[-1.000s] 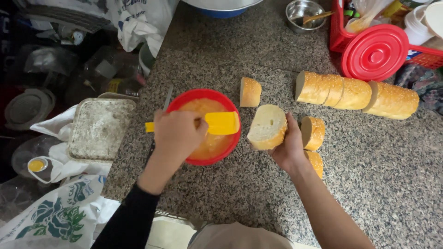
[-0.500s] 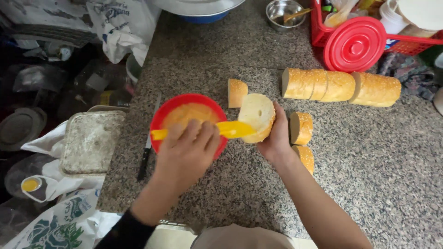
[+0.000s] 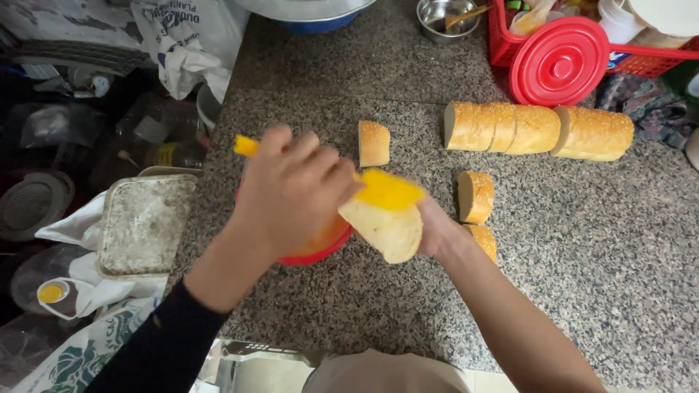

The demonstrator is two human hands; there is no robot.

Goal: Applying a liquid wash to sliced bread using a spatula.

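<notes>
My left hand (image 3: 291, 191) grips a yellow spatula (image 3: 386, 189), its blade lying on the cut face of a bread slice (image 3: 386, 229). My right hand (image 3: 435, 231) holds that slice tilted above the granite counter (image 3: 582, 240). Under my left hand sits a red bowl (image 3: 317, 255) of orange spread, mostly hidden. One bread slice (image 3: 373, 143) lies behind the bowl. Two more slices (image 3: 475, 196) lie right of my right hand, the nearer one (image 3: 484, 240) partly behind my wrist.
A sliced baguette (image 3: 539, 131) lies at the back right, in front of a red basket (image 3: 502, 44) with a round red lid (image 3: 561, 62). A small steel bowl (image 3: 444, 18) stands at the back. A grey lidded tub (image 3: 142, 225) and bags sit left of the counter.
The spatula has left the bowl and now rests on the slice. My left hand moved right over the bowl; my right hand drew the slice nearer and tilted it.
</notes>
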